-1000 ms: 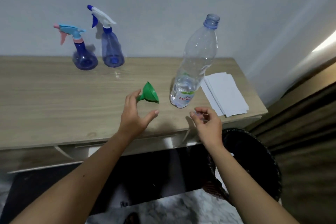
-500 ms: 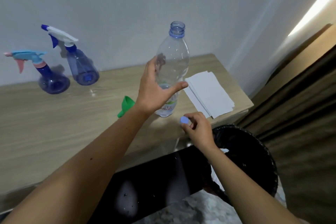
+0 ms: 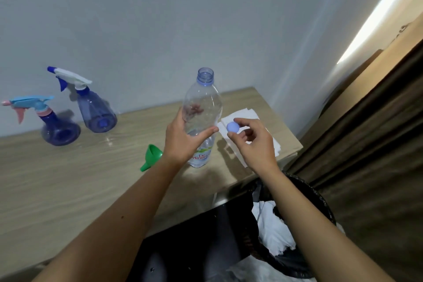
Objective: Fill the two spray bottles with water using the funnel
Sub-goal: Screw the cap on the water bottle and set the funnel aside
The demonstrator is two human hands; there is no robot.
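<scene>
- We see a green funnel [image 3: 153,156] lying on its side on a light wooden table [image 3: 68,181], its spout pointing toward us and its wide mouth facing away; the left wrist covers its right edge.
- Just right of it stands a clear plastic water bottle [image 3: 201,119], upright and uncapped, with a little water in the bottom and the rest of it holding only air.
- Our left hand [image 3: 183,142] grips the bottle at mid-height, thumb across the near side and fingers curled round the far side, seen faintly through the plastic.
- Our right hand [image 3: 251,142] hovers just right of the bottle, thumb and forefinger pinching a round pale-blue bottle cap [image 3: 233,127]; the other fingers are loosely curled.
- Beneath that hand lies a small stack of white paper sheets [image 3: 240,114] near the table's right edge.
- At the back left, near the wall, stand two spray bottles, well apart from the funnel.
- The nearer dark-blue spray bottle [image 3: 60,130] has a light-blue head with a pink trigger.
- Beside it, the taller paler-blue spray bottle [image 3: 96,112] has a white head with a blue nozzle.
- Both have their heads on; we cannot tell whether there is water in either.
- Below the table's right corner sits a dark round bin [image 3: 320,213] holding crumpled white paper.
- A brown curtain [image 3: 366,133] hangs at the right.
</scene>
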